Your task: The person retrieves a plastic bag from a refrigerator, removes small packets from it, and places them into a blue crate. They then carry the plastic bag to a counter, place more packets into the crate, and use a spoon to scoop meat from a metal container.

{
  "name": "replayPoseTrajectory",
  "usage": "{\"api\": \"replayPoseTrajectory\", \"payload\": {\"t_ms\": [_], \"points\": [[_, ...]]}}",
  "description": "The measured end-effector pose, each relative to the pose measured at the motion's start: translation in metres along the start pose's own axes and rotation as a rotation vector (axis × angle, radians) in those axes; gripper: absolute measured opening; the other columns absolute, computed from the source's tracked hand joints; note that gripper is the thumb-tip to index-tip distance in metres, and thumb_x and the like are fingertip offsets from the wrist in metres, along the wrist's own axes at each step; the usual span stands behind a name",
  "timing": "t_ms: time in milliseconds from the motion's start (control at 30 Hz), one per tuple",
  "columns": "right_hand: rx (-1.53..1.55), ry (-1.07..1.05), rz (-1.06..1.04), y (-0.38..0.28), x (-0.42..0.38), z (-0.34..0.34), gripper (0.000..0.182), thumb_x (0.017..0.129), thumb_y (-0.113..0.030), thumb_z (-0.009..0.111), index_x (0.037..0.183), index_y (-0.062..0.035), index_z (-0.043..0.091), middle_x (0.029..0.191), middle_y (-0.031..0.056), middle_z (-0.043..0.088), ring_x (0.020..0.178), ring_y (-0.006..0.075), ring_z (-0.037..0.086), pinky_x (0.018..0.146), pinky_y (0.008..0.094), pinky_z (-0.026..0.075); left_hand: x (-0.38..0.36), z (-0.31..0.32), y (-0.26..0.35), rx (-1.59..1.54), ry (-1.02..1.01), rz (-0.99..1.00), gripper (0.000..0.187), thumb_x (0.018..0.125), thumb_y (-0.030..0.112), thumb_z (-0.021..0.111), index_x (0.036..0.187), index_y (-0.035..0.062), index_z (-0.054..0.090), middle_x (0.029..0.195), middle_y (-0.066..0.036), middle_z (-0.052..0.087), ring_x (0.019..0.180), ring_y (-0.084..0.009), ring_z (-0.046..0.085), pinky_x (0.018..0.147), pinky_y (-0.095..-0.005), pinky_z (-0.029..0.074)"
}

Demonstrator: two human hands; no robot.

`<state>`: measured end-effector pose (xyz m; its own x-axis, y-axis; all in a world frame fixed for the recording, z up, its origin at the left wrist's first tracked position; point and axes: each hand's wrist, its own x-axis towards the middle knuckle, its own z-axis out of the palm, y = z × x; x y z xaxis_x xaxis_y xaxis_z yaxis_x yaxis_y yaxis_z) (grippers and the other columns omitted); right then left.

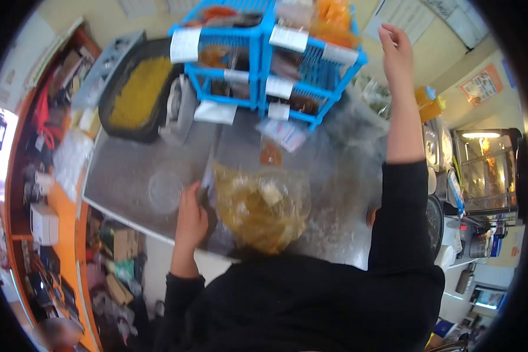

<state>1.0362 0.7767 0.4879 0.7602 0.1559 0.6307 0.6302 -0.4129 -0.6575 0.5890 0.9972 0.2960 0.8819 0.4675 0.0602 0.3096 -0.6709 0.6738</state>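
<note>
My left hand [190, 218] is low over the metal table, just left of a clear plastic bag [258, 208] filled with something yellow-brown. Its fingers point forward, loosely extended, and a narrow gap separates it from the bag. A pale lump shows through the top of the bag. Far out to the right, my right hand [398, 53] is raised beside the blue plastic rack [258, 64], fingers slightly bent and apart, with nothing visible in it. Behind the bag lie a small packet of orange-brown stuff [270, 154] and a flat white-blue plastic packet [283, 134].
A black tray of yellow food [138, 94] stands at the back left, next to a grey device [178, 108]. The blue rack carries white labels and bagged goods. Clear bags [372, 97] and yellow bottles [429, 104] sit at the right. An orange counter [64, 246] runs along the left.
</note>
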Motion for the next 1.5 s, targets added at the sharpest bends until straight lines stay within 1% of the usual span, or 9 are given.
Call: {"api": "replayPoseTrajectory", "payload": {"t_ms": [167, 367, 600, 900, 1000, 1067, 1133, 1233, 1500], "points": [[0.105, -0.909, 0.052, -0.022, -0.232, -0.031, 0.026, 0.081, -0.009, 0.064, 0.107, -0.0075, 0.059, 0.105, 0.0064, 0.058, 0.103, 0.0187, 0.054, 0.087, 0.0327, 0.043, -0.013, 0.023, -0.004, -0.125, -0.213, -0.140, 0.097, 0.071, 0.010, 0.074, 0.142, -0.0045, 0.009, 0.141, -0.025, 0.029, 0.133, -0.0347, 0.029, 0.108, -0.0378, 0.026], [-0.549, -0.945, 0.408, -0.014, -0.403, -0.055, 0.072, 0.065, -0.024, 0.079, 0.128, -0.0142, 0.047, 0.125, 0.0105, 0.046, 0.117, 0.0331, 0.039, 0.097, 0.0488, 0.028, -0.022, 0.056, 0.009, -0.411, -0.189, -0.197, 0.108, 0.067, 0.020, 0.080, 0.142, -0.0057, 0.008, 0.139, -0.024, 0.034, 0.131, -0.0336, 0.032, 0.108, -0.0384, 0.028], [-0.146, -0.962, 0.187, -0.041, -0.428, -0.016, 0.075, 0.068, -0.030, 0.076, 0.134, -0.0145, 0.042, 0.129, 0.0126, 0.045, 0.119, 0.0346, 0.039, 0.096, 0.0501, 0.027, -0.055, 0.059, 0.034, -0.188, -0.338, 0.087, 0.109, 0.054, 0.038, 0.086, 0.138, -0.0019, 0.029, 0.133, -0.022, 0.042, 0.125, -0.0369, 0.038, 0.104, -0.0413, 0.032], [-0.130, -0.963, 0.216, -0.052, -0.438, 0.057, 0.050, 0.070, -0.022, 0.069, 0.118, -0.0183, 0.056, 0.104, 0.0092, 0.061, 0.103, 0.0258, 0.054, 0.083, 0.0453, 0.032, -0.076, 0.073, 0.000, -0.677, -0.421, -0.217, 0.077, 0.064, 0.037, 0.081, 0.127, 0.0049, 0.050, 0.112, -0.019, 0.059, 0.108, -0.0357, 0.054, 0.092, -0.0347, 0.042], [-0.120, -0.974, 0.160, -0.042, -0.448, 0.076, 0.037, 0.070, -0.018, 0.067, 0.107, -0.0177, 0.063, 0.094, 0.0076, 0.063, 0.097, 0.0247, 0.056, 0.081, 0.0415, 0.032, -0.083, 0.046, -0.007, -0.359, -0.325, -0.228, 0.068, 0.070, 0.013, 0.076, 0.130, 0.0039, 0.046, 0.113, -0.017, 0.059, 0.114, -0.0274, 0.052, 0.090, -0.0330, 0.044], [-0.056, -0.985, 0.110, -0.035, -0.438, 0.087, 0.025, 0.071, -0.017, 0.068, 0.096, -0.0135, 0.067, 0.093, 0.0077, 0.065, 0.093, 0.0247, 0.056, 0.082, 0.0386, 0.034, -0.093, 0.035, -0.037, -0.158, 0.153, 0.007, 0.076, 0.067, 0.008, 0.076, 0.134, 0.0059, 0.041, 0.117, -0.014, 0.056, 0.115, -0.0248, 0.051, 0.089, -0.0339, 0.046], [0.233, -1.204, -0.091, -0.040, -0.410, 0.092, 0.025, 0.070, -0.013, 0.066, 0.094, -0.0147, 0.068, 0.091, 0.0085, 0.064, 0.086, 0.0268, 0.057, 0.082, 0.0405, 0.035, -0.096, 0.030, -0.051, -0.362, 0.339, 0.000, 0.086, 0.064, 0.009, 0.079, 0.139, 0.0079, 0.035, 0.125, -0.012, 0.051, 0.116, -0.0232, 0.050, 0.091, -0.0346, 0.045], [0.438, -1.359, -0.262, -0.070, -0.380, 0.119, 0.027, 0.068, -0.010, 0.065, 0.094, -0.0149, 0.069, 0.092, 0.0100, 0.064, 0.082, 0.0289, 0.058, 0.079, 0.0392, 0.041, -0.075, 0.019, -0.074, -0.850, 0.025, -0.198, 0.108, 0.059, 0.017, 0.085, 0.145, 0.0103, 0.020, 0.138, -0.007, 0.036, 0.121, -0.0196, 0.044, 0.097, -0.0339, 0.041], [0.634, -1.782, -0.208, -0.141, -0.312, 0.196, 0.028, 0.077, -0.012, 0.066, 0.105, -0.0076, 0.065, 0.093, 0.0097, 0.066, 0.090, 0.0218, 0.061, 0.080, 0.0323, 0.048, -0.072, 0.005, -0.086, -1.502, 0.079, -0.542, 0.060, 0.075, 0.007, 0.072, 0.127, 0.0103, 0.042, 0.117, -0.007, 0.052, 0.109, -0.0209, 0.053, 0.090, -0.0369, 0.048]]}}
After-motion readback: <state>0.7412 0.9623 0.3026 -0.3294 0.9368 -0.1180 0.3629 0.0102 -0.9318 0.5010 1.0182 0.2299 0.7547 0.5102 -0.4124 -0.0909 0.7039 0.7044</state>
